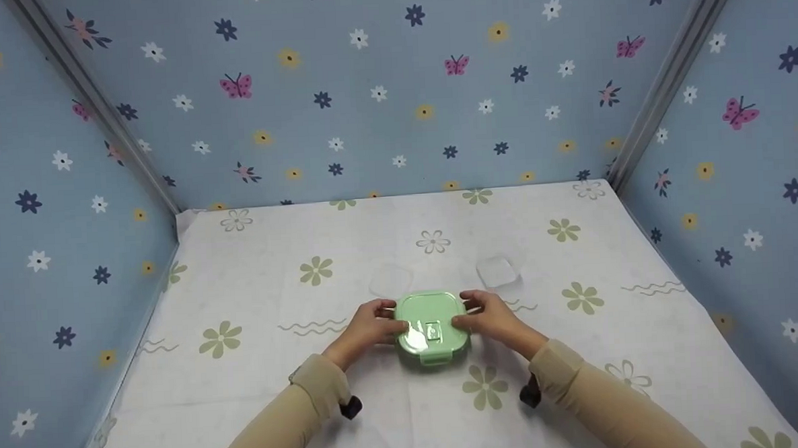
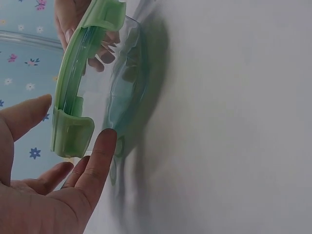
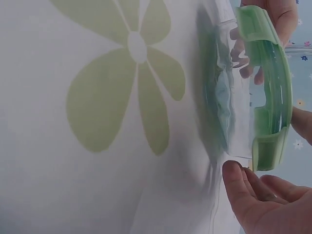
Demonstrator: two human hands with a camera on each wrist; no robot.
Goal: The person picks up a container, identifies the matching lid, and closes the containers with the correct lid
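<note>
A clear food container (image 1: 432, 322) with a green snap-on lid stands in the middle of the cloth in the head view. My left hand (image 1: 372, 325) holds its left side, the thumb over the lid's edge and the other fingers along the side. Opposite, my right hand (image 1: 492, 318) holds the right side in the same way. In the left wrist view a fingertip (image 2: 108, 136) meets the clear wall below a green side latch (image 2: 73, 134). The right wrist view shows a fingertip (image 3: 233, 168) right at the lower wall, beneath another latch (image 3: 267, 152).
Behind the container lie two clear, squarish pieces, one to the left (image 1: 391, 279) and one to the right (image 1: 498, 271). A white cloth (image 1: 258, 392) with green flowers covers the table. Blue patterned walls (image 1: 395, 130) enclose the back and both sides.
</note>
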